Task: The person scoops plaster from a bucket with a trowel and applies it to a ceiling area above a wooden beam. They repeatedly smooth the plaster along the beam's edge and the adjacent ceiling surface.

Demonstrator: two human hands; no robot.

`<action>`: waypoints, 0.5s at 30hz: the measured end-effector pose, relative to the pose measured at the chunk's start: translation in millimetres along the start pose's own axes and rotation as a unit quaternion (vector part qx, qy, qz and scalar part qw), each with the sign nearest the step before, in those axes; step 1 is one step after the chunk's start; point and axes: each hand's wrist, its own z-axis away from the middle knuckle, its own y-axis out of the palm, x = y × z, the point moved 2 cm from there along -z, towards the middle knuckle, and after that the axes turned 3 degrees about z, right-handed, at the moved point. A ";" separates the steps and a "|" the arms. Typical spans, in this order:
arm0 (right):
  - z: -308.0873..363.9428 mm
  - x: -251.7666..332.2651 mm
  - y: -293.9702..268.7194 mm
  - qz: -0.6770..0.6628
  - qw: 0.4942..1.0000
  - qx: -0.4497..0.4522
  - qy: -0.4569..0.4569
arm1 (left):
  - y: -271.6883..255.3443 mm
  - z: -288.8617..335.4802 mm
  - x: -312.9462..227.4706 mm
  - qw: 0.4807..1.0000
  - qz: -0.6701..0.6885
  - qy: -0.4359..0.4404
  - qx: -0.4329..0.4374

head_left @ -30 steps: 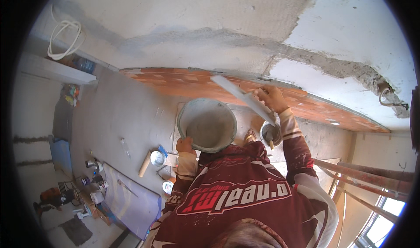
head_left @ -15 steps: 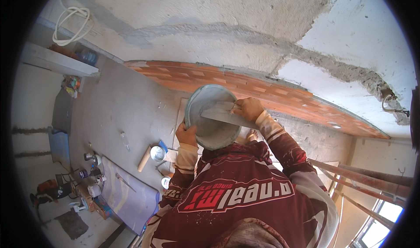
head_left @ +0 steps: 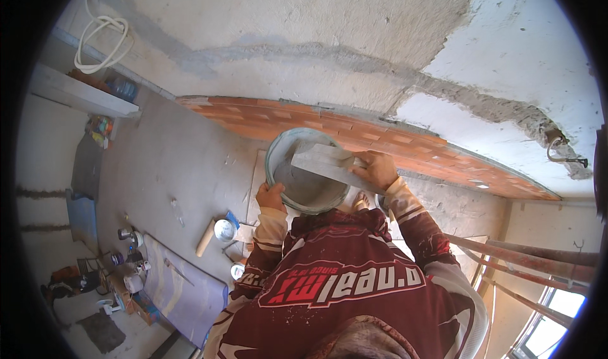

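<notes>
My left hand (head_left: pixel 272 196) is closed on the rim of a round grey-green bucket (head_left: pixel 271 159), which is held up in front of my chest and tilted toward me. Grey plaster mix (head_left: pixel 304 193) coats its inside and lies at the bottom. In my right hand (head_left: pixel 378 171) is a wide, flat plastering trowel (head_left: pixel 316 161), gripped at its near end. The trowel's pale blade reaches in over the bucket's opening. Whether the blade touches the mix, I cannot tell.
Ahead stands a wall of rough plaster (head_left: pixel 285 23), with exposed orange brick (head_left: pixel 278 115) below. A small white bucket (head_left: pixel 224 230) is on the floor at left, near a purple mat (head_left: pixel 183 289). Rusty scaffold poles (head_left: pixel 519 258) cross at right.
My right hand has moved slightly right and down, and the trowel blade has turned so more of its flat face shows. The left hand keeps its grip on the bucket.
</notes>
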 end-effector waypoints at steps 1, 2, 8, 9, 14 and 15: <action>-1.2 -1.7 -1.9 -0.008 1.000 -0.019 0.003 | 0.0 0.3 0.9 1.000 -0.006 -0.001 -0.004; -3.3 -3.9 -3.3 -0.017 0.999 -0.037 0.005 | -0.4 0.7 2.0 1.000 -0.013 -0.003 -0.009; -32.2 -16.5 -11.2 -0.044 0.996 -0.042 0.070 | -9.4 2.5 4.5 1.000 -0.007 0.004 -0.026; -39.0 -16.8 -13.3 -0.048 0.995 -0.037 0.078 | -12.8 3.3 4.7 0.999 -0.003 0.001 -0.033; -74.0 -21.3 -4.6 -0.039 0.995 -0.032 0.091 | -31.6 6.5 6.0 0.998 0.018 -0.008 -0.062; -79.6 -23.8 -3.4 -0.034 0.994 -0.016 0.098 | -35.2 7.3 6.3 0.997 0.008 -0.007 -0.070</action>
